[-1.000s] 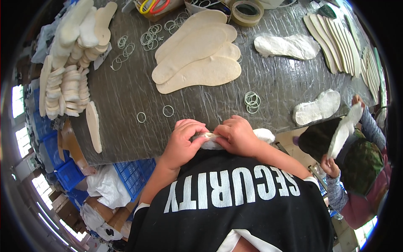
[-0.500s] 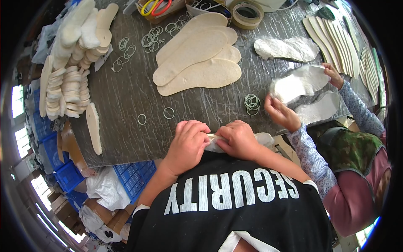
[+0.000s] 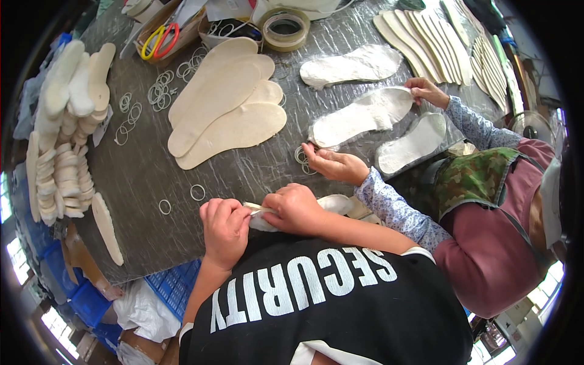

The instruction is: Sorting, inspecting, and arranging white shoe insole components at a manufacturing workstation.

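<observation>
At the table's near edge, my left hand point(image 3: 224, 230) and my right hand point(image 3: 294, 210) are close together, fingers curled and pinching a pale, fluffy-edged insole point(image 3: 334, 205). One end of it sticks out past my right wrist, and my fingers hide much of the rest. I cannot tell whether it is one insole or more in the grip. Two pale rubber bands point(image 3: 198, 192) lie on the table just beyond my left hand. Farther off is an overlapping group of flat cream insoles point(image 3: 234, 137).
Stacked fluffy insoles point(image 3: 67, 158) stand at the left; a single insole point(image 3: 107, 228) lies nearby. Scissors point(image 3: 160, 41), tape point(image 3: 285, 29) and more rubber bands point(image 3: 161, 90) sit at the back. On the right, a co-worker's hands point(image 3: 340, 165) hold a white fleecy insole point(image 3: 365, 115).
My view has turned, so the table and hands appear farther left. Both my hands keep their grip on the insole. The co-worker still holds the white insole, now lying lower over the table.
</observation>
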Available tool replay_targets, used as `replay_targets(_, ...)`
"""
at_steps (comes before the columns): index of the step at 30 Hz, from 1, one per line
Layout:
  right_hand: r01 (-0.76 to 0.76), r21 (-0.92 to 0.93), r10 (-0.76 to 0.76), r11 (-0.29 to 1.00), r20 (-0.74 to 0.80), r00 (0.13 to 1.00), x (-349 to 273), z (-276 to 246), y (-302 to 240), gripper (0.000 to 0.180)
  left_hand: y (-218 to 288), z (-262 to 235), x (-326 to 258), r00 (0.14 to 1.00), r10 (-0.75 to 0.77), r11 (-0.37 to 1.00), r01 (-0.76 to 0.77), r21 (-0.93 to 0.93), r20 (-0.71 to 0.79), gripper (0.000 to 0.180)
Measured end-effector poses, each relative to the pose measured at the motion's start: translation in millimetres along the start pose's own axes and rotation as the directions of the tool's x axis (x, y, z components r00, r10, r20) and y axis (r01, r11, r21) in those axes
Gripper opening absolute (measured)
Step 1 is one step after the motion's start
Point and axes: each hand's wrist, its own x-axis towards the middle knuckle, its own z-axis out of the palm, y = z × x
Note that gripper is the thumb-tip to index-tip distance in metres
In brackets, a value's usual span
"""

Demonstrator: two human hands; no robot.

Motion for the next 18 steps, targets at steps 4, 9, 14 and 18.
replay_targets(4,-0.082,-0.033,0.08,0.996,-0.052,0.995,0,4,1,0.016,3,10,-1,0.988,0.139,0.99,-0.135,0.048,-0.067,0.016)
replay_targets(9,-0.023,0.009,0.024,1.0,-0.057,0.998,1,3,3,0.016,2,12,-4,0.993,-0.112,0.989,0.109,-0.098,-0.029,0.008)
replay_targets(14,0.043,0.068,-0.043,0.997,-0.005,0.999,1,-1,4,0.015,1,3,-3,0.961,-0.275,0.949,0.275,-0.152,0.02,0.007)
replay_targets(18,0.082,0.079,-0.086,0.993,0.047,0.995,1,-4,4,0.014,-3,-3,-2,0.946,-0.316,0.933,0.323,-0.157,0.068,0.007)
